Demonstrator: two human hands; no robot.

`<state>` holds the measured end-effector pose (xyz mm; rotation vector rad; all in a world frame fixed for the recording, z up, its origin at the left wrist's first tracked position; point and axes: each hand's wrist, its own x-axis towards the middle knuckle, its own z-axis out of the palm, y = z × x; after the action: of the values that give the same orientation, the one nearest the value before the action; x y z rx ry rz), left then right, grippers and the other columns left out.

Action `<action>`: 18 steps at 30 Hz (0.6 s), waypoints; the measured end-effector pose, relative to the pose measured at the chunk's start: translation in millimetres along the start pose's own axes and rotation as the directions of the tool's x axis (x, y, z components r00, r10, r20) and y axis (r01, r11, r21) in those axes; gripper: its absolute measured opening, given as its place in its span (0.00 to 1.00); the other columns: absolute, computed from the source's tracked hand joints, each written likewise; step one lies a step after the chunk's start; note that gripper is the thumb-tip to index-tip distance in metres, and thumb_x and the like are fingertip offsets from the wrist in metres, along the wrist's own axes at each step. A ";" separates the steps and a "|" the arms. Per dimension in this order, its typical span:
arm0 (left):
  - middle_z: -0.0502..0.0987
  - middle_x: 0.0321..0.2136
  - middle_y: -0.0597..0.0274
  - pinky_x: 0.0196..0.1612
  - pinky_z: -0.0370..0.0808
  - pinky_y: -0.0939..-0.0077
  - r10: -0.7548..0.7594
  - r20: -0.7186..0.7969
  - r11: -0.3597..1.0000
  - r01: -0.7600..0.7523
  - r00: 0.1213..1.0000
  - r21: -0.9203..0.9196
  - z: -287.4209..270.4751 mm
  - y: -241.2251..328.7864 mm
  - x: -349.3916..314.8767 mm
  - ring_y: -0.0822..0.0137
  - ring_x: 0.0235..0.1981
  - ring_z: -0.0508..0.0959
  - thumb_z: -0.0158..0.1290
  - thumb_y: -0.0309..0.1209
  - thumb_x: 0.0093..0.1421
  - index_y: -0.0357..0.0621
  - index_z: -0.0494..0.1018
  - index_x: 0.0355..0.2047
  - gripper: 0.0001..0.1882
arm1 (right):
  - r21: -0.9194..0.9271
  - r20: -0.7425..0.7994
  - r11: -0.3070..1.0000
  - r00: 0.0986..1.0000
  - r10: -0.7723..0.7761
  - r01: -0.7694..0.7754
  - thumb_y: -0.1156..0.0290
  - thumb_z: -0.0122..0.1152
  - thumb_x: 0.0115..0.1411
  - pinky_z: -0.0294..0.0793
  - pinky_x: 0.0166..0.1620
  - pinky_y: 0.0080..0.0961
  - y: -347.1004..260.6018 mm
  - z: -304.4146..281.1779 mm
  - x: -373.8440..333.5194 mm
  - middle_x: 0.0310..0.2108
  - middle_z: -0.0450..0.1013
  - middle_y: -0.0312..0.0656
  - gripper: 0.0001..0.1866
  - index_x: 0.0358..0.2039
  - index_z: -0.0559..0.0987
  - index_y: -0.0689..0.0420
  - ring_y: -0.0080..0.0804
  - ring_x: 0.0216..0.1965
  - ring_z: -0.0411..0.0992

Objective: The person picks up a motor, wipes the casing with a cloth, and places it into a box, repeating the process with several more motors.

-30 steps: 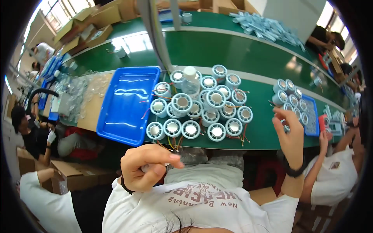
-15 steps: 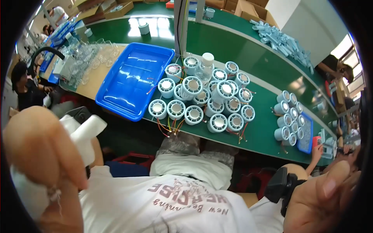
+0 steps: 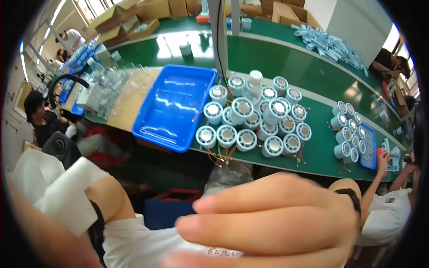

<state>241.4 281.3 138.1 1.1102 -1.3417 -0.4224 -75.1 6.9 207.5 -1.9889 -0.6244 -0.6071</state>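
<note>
Large in the foreground, my right hand (image 3: 277, 219) reaches across the lower middle with its fingers stretched out side by side. Nothing shows in it, though its palm side and thumb are hidden. At the lower left my left hand (image 3: 42, 236) is blurred and partly cut off by the rim. White tissue paper (image 3: 67, 196) sticks out above it, crumpled and folded, and appears gripped in its fingers. A black device (image 3: 60, 149) on a strap shows behind the tissue. Both hands are close to the camera, away from the table.
On the green table (image 3: 313, 129) stand a blue tray (image 3: 167, 107), many light-blue round motor housings (image 3: 241, 109) with wires, and a clear bottle (image 3: 254, 87). Further right are more housings (image 3: 343, 134) and a smaller blue tray (image 3: 368, 149). Co-workers sit left (image 3: 42, 116) and right (image 3: 389, 210).
My right hand has swung from the lower right into the lower middle, covering my shirt front. My left hand has dropped lower, with the tissue spread wider. The view has shifted slightly.
</note>
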 end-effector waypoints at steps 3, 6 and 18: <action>0.76 0.38 0.43 0.24 0.69 0.81 0.113 0.072 0.993 -0.116 0.991 0.032 45.7 -9.3 54.5 0.67 0.24 0.77 0.53 0.33 0.60 0.32 0.75 0.37 0.14 | 0.005 0.055 1.000 0.998 -0.026 0.026 0.67 0.61 0.59 0.69 0.48 0.32 12.8 16.5 47.1 0.43 0.74 0.48 0.18 0.47 0.76 0.64 0.43 0.44 0.71; 0.76 0.38 0.44 0.24 0.70 0.81 0.200 0.088 0.977 -0.206 0.976 0.062 88.8 -4.0 84.3 0.66 0.24 0.77 0.53 0.33 0.60 0.33 0.75 0.37 0.13 | 0.016 0.133 0.999 0.990 -0.052 0.050 0.67 0.62 0.59 0.69 0.50 0.32 3.3 6.8 51.2 0.44 0.74 0.48 0.19 0.47 0.76 0.65 0.43 0.45 0.71; 0.76 0.36 0.45 0.26 0.71 0.79 0.285 0.136 0.950 -0.298 0.949 0.087 81.8 16.2 75.5 0.66 0.24 0.76 0.54 0.32 0.60 0.34 0.74 0.37 0.12 | 0.119 -0.028 0.950 0.957 -0.288 0.289 0.72 0.60 0.59 0.73 0.40 0.26 -7.1 6.3 25.3 0.41 0.75 0.49 0.15 0.45 0.77 0.66 0.38 0.38 0.74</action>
<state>180.4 197.0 180.6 0.9632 -1.6252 -0.2037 -59.7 20.1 225.3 -1.7926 -0.9345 -0.7363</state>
